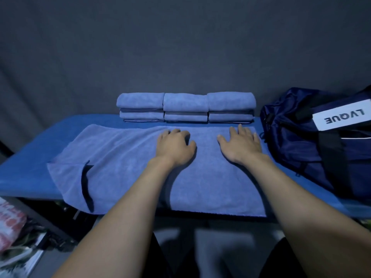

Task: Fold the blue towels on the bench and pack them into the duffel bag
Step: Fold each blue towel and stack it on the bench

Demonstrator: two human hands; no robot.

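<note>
A big blue towel (124, 167) lies spread out on the blue bench (30, 169). Both of the person's hands rest on top of it. The left hand (173, 146) lies palm down with its fingers curled a little, pressing into the cloth. The right hand (240, 142) lies flat with its fingers stretched out and apart. Neither hand is gripping anything. A dark strap loop (86, 185) sits near the towel's left end. Behind the hands, at the back of the bench, are three stacks of folded blue towels (185, 107), side by side and touching. The dark blue duffel bag (313, 145) sits at the right end of the bench, just beside the spread towel. It has a white label (341, 117) with letters on it.
</note>
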